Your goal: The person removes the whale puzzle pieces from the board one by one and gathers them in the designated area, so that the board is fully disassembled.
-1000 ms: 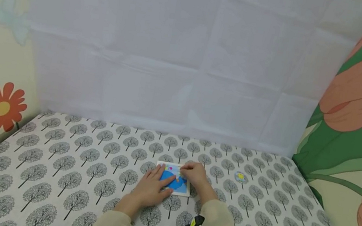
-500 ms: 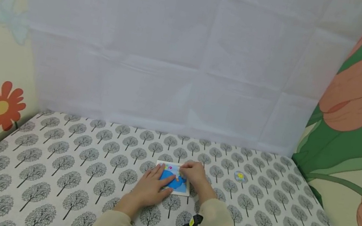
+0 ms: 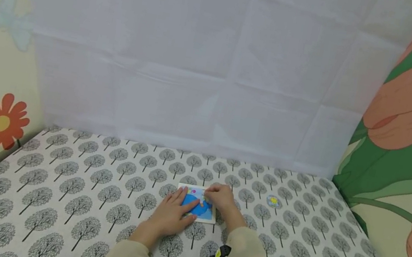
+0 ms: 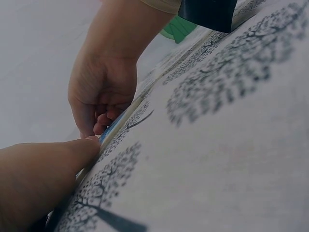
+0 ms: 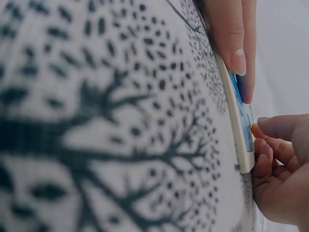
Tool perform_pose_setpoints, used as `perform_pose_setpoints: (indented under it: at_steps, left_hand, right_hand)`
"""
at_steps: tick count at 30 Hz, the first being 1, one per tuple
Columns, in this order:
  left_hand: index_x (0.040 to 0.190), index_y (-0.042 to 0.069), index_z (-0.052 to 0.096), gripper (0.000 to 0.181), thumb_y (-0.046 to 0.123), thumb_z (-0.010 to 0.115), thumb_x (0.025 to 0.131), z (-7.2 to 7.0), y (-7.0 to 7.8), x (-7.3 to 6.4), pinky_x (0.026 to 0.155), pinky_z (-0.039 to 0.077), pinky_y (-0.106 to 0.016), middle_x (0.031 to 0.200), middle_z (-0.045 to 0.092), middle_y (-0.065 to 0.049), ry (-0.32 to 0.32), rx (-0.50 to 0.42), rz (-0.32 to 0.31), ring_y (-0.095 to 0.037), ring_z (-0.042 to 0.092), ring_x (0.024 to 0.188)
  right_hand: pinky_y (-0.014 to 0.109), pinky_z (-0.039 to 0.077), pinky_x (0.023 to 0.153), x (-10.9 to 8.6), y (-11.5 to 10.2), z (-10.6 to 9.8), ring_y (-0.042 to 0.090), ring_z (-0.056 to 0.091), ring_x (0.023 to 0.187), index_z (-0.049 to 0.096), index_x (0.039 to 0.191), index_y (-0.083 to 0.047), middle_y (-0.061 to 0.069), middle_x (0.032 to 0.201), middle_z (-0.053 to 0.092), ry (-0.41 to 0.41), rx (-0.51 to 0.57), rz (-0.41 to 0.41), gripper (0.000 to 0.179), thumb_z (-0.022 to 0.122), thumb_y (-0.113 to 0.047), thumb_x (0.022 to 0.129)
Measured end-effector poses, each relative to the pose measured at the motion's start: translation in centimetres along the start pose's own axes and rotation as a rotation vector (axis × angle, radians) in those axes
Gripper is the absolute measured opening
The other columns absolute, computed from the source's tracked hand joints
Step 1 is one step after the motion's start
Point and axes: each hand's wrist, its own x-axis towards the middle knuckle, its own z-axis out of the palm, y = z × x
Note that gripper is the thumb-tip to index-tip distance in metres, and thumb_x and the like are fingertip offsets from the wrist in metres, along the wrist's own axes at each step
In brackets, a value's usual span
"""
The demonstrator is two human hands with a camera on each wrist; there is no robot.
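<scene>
A small flat picture board [image 3: 208, 216] with a white border and a blue picture lies on the tree-print cloth. My left hand [image 3: 170, 214] rests flat with spread fingers over its left part, holding it down; the thumb lies by the near edge. At the upper right of the board my right hand [image 3: 222, 198] has curled fingers, thumb and index finger pinched together at the picture. In the right wrist view a tiny yellow bit [image 5: 252, 125] shows at those fingertips; the rest of it is hidden by the fingers. The board's pale side edge [image 5: 245, 163] shows its thickness.
A small round piece [image 3: 273, 201] with a yellow flower or sun shape on blue lies to the right of the board. Behind the patterned cloth [image 3: 94, 207] hangs a white sheet [image 3: 184, 61]. Painted flower walls flank both sides.
</scene>
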Motion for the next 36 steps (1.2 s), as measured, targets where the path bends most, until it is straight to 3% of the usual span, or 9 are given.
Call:
perform_pose_setpoints:
  at_steps: [5, 13, 21, 36]
  left_hand:
    - [0.129, 0.011, 0.042, 0.047, 0.035, 0.043, 0.089, -0.1, 0.5, 0.0, 0.099, 0.015, -0.05, 0.136, 0.022, -0.022, -0.009, 0.048, -0.012, -0.035, 0.016, 0.125]
    - [0.123, -0.004, 0.045, 0.044, 0.024, 0.047, 0.089, -0.7, 1.9, -0.2, 0.097, 0.02, -0.05, 0.131, 0.034, -0.019, 0.017, 0.129, 0.068, -0.033, 0.027, 0.121]
    - [0.12, -0.005, 0.048, 0.043, 0.023, 0.05, 0.088, -0.3, 1.4, -0.4, 0.097, 0.022, -0.049, 0.127, 0.041, -0.018, 0.05, 0.059, 0.081, -0.033, 0.033, 0.118]
    - [0.119, -0.006, 0.048, 0.041, 0.02, 0.049, 0.088, -0.1, 1.3, -0.5, 0.096, 0.025, -0.047, 0.125, 0.042, -0.02, 0.061, 0.042, 0.117, -0.034, 0.034, 0.118]
  right_hand:
    - [0.03, 0.044, 0.064, 0.2, 0.2, 0.0, 0.015, 0.05, 0.071, 0.066, 0.076, -0.008, 0.001, 0.078, 0.057, -0.008, 0.026, 0.015, 0.006, 0.063, -0.013, 0.076]
    - [0.03, 0.044, 0.064, 0.5, 0.4, 0.3, 0.016, 0.051, 0.072, 0.067, 0.075, -0.006, 0.002, 0.078, 0.059, 0.033, 0.022, -0.011, 0.007, 0.065, -0.012, 0.074]
    - [0.03, 0.045, 0.062, 0.4, 0.6, 0.3, 0.016, 0.052, 0.071, 0.067, 0.077, -0.005, 0.004, 0.082, 0.059, 0.022, 0.04, -0.043, 0.008, 0.064, -0.012, 0.076]
    - [0.03, 0.046, 0.064, 0.4, 0.5, 0.4, 0.019, 0.053, 0.076, 0.067, 0.077, -0.005, 0.004, 0.081, 0.059, 0.057, 0.026, -0.041, 0.007, 0.065, -0.01, 0.074]
